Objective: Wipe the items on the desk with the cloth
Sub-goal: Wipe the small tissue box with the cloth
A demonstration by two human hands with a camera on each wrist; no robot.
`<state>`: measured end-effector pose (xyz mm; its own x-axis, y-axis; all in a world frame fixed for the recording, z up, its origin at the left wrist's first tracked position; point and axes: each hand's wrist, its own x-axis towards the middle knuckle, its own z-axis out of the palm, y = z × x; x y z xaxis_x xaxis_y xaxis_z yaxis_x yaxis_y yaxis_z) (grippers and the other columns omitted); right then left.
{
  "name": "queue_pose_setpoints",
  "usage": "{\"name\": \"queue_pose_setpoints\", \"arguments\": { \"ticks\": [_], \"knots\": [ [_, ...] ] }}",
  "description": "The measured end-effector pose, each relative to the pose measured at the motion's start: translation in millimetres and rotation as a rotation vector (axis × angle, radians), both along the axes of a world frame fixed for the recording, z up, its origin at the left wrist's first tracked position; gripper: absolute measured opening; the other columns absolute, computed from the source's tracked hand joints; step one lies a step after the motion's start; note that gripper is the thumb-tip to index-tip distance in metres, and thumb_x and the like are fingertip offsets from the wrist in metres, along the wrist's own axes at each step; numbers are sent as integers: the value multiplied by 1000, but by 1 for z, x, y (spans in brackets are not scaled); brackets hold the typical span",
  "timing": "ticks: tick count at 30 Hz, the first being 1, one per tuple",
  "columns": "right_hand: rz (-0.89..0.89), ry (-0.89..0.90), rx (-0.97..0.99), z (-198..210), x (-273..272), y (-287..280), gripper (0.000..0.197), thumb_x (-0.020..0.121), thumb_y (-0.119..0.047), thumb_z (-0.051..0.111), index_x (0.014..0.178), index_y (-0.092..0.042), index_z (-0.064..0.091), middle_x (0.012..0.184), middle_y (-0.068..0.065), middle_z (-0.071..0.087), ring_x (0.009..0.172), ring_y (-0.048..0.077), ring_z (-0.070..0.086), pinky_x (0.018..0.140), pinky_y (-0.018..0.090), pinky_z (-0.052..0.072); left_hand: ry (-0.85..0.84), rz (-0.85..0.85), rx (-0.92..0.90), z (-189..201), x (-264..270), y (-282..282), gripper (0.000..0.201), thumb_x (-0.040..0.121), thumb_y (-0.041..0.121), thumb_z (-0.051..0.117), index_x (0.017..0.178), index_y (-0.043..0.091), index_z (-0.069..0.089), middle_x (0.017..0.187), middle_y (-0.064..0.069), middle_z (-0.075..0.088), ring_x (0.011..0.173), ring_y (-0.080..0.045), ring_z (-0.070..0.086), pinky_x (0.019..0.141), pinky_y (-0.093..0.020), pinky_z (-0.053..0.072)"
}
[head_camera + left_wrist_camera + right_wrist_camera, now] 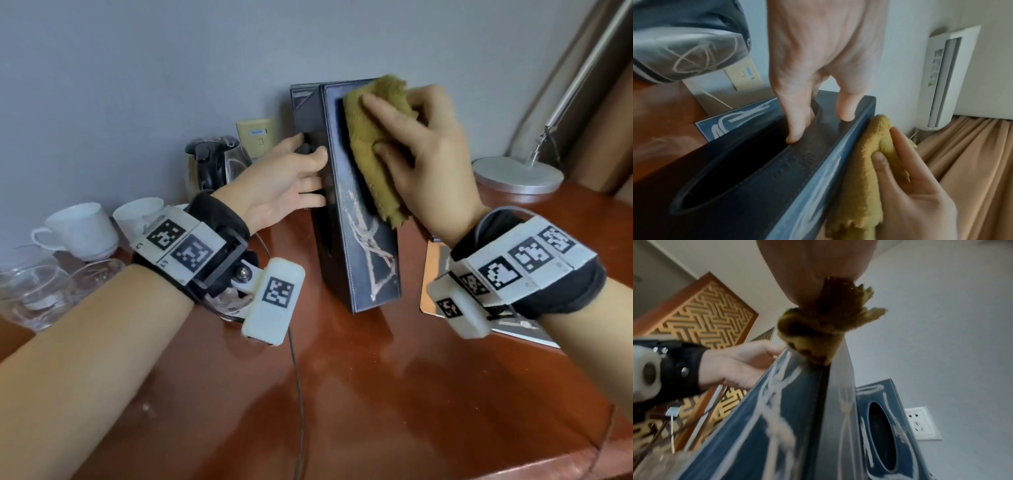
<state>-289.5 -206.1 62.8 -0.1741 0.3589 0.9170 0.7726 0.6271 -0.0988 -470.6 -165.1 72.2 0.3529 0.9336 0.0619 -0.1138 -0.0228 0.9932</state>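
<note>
A dark blue tissue box [363, 246] with pale line drawings stands on end on the red-brown desk [376, 394]. My left hand [308, 164] steadies it from the left; in the left wrist view one finger hooks into the box's oval slot [731, 170] and another rests on the slotted face. My right hand [421, 144] grips a bunched olive-yellow cloth [370, 144] and presses it against the upper part of the box's front face. The cloth [865, 170] hangs down along that face, pinched between thumb and fingers. From the right wrist, the cloth [813, 331] sits at the box's top edge.
An electric kettle [215, 161] stands behind my left hand, below a wall outlet [255, 135]. Two white cups [82, 229] and clear glasses [30, 287] fill the left. A lamp base [517, 174] sits at the back right, a flat mat [432, 274] under my right wrist. A cable [298, 377] crosses the desk.
</note>
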Motion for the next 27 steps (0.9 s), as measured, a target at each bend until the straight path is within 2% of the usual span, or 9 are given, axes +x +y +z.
{"name": "queue_pose_setpoints", "arguments": {
  "ticks": [3,7,10,13,16,19,22,24,27],
  "knots": [
    [5,13,-68,11,-7,-5,42,85,-12,55,127,-6,58,116,26,51,105,26,50,85,15,30,17,-47,1,4,0,-10,23,99,15,47,121,14,53,107,-6,67,86,-17,70,69,-36,60],
    [62,-232,-231,-14,-9,-17,61,87,-41,49,135,-3,48,131,27,43,122,38,44,104,27,26,-51,-2,-40,4,-5,-15,12,99,17,47,104,17,58,89,-4,70,80,-16,70,68,-35,60],
    [10,-352,-260,-35,-8,-28,62,88,-38,46,140,-5,41,134,26,39,124,39,40,103,34,32,-70,11,-46,4,-5,-16,13,100,19,47,104,16,59,89,-3,71,77,-14,71,63,-32,60],
    [-13,-324,-261,-18,-11,-23,59,87,-30,43,140,-4,40,133,28,40,122,42,43,98,40,39,-56,3,-34,5,-1,-16,13,99,19,48,108,16,57,90,-3,71,78,-13,71,62,-31,59],
    [-32,-246,-211,20,-20,-5,54,86,-15,49,138,-2,43,132,29,40,122,45,40,103,38,32,-40,-29,-31,6,-2,-16,12,99,19,47,99,18,60,83,1,74,79,-13,72,64,-31,59],
    [-75,-198,-239,42,-27,10,54,88,-12,51,141,-9,41,136,24,37,124,39,36,104,32,25,-49,-30,-33,7,-3,-16,14,99,19,47,94,20,60,81,2,74,78,-12,72,63,-30,59],
    [4,-258,-224,21,-28,5,53,86,-13,49,138,-6,45,134,26,40,118,43,43,102,34,28,-67,-5,-50,6,-5,-14,14,99,17,46,94,19,58,76,1,73,72,-12,71,61,-30,59],
    [64,-344,-226,-9,-21,-9,54,83,-12,53,136,-6,48,133,27,43,114,44,47,100,42,36,-87,16,-70,6,-6,-12,15,100,15,44,93,19,57,71,2,72,67,-9,70,61,-28,59],
    [79,-453,-283,-42,-5,-35,57,83,-14,54,139,-12,44,133,19,41,113,34,41,85,50,52,-86,19,-71,4,-4,-11,14,100,21,45,97,20,58,77,2,73,68,-8,70,59,-23,57]
  ]
}}
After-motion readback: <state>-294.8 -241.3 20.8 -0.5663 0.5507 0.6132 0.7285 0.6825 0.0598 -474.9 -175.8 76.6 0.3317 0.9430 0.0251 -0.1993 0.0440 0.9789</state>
